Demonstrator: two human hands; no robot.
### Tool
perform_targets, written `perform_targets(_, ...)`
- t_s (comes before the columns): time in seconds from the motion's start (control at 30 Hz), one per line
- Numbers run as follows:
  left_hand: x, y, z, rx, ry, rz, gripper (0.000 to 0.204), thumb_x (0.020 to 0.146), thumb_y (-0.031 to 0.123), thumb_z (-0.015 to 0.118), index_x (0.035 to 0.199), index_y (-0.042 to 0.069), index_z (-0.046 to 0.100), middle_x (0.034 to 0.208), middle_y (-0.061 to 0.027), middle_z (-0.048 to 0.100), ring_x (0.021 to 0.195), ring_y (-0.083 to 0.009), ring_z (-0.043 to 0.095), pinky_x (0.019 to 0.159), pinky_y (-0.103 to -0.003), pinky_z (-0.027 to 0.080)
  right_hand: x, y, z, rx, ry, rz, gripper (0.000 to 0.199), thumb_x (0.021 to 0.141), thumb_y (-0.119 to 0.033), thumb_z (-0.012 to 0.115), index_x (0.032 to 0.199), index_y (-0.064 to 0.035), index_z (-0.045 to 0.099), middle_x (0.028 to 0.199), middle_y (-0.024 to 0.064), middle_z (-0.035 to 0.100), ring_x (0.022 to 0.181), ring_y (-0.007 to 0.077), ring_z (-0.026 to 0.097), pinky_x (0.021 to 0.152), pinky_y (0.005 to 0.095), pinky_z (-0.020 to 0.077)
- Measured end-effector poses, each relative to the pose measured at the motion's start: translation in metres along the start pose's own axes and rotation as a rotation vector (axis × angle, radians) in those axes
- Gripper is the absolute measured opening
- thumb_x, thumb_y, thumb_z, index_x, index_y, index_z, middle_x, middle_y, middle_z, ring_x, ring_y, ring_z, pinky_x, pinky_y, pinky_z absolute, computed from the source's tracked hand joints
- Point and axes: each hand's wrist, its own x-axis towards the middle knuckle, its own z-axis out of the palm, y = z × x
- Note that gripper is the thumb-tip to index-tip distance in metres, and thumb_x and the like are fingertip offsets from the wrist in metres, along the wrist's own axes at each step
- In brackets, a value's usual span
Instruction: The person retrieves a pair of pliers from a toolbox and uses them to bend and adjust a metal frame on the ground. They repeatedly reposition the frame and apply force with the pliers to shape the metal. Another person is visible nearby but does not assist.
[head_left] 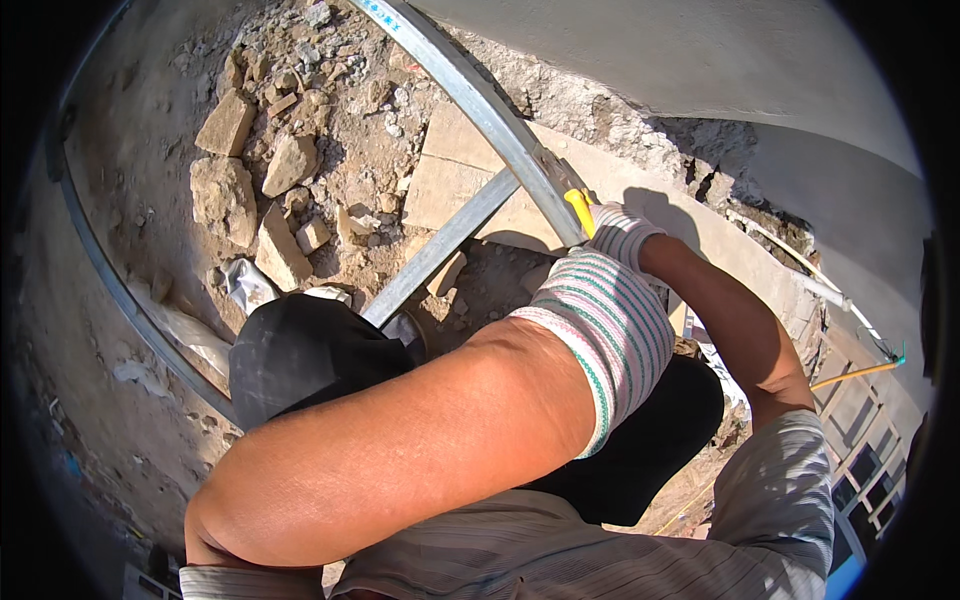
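Hands close together at the near end of the main rail (480,95), overlapping in view; left hand (612,325) nearer the camera, right hand (622,238) just beyond. Yellow handle (579,208) right beside the right hand, at the rail end. Grip mostly hidden; cannot tell whether closed on handle, rail or both.

For sound work at the rail end (judged from pose):
1. Brace the rail firmly before loading the handle.
2. Keep the left hand out of line with the tool.
3. Apply force steadily; avoid twisting the crossbar (445,245).
4. Keep knees (310,345) and feet stable among the stones (222,198).

Count:
- Hands: two, both in striped gloves (600,365).
- Yellow handle: one in view.
- Rails: two; main rail slanting from top edge to hands, second rail (140,310) well apart at left.
- Crossbar: one, meeting the main rail, lower end hidden near a knee.
- Stones: at least six large; small pieces too many to count.
- White pipe (822,290): at least one, at right.
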Motion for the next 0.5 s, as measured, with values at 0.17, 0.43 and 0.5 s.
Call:
perform_targets(0.17, -0.001, 0.003, 0.008, -0.012, 0.091, 0.003, 0.023, 0.089, 0.014, 0.055, 0.1, 0.0, 0.07, 0.086, -0.0158, 0.07, 0.081, -0.03, 0.07, 0.068, -0.039, 0.054, 0.05, 0.068, 0.033, -0.177, 0.391, -0.313, 0.046, 0.08, -0.015, 0.062, 0.121, 0.0023, 0.055, 0.115, 0.0253, 0.056, 0.109, 0.0392, 0.056, 0.097, 0.0412, 0.0465)
perform_targets(0.43, -0.005, 0.015, -0.017, 0.049, -0.021, -0.086, 0.02, 0.086, 0.012, 0.059, 0.095, 0.001, 0.072, 0.085, -0.015, 0.07, 0.083, -0.0301, 0.07, 0.069, -0.04, 0.055, 0.001, 0.027, -0.013, -0.106, 0.048, -0.053, 0.055, 0.074, -0.028, 0.069, 0.12, 0.0011, 0.057, 0.101, 0.0237, 0.064, 0.094, 0.0359, 0.064, 0.082, 0.04, 0.0516)
perform_targets(0.5, -0.005, 0.017, -0.015, 0.076, -0.015, -0.102, 0.019, 0.085, 0.012, 0.06, 0.094, 0.001, 0.072, 0.086, -0.0153, 0.07, 0.084, -0.0301, 0.07, 0.069, -0.04, 0.055, 0.0, 0.015, -0.011, -0.046, -0.054, -0.042, 0.053, 0.077, -0.027, 0.063, 0.12, 0.0043, 0.058, 0.091, 0.0236, 0.067, 0.085, 0.0341, 0.068, 0.077, 0.0398, 0.0526)
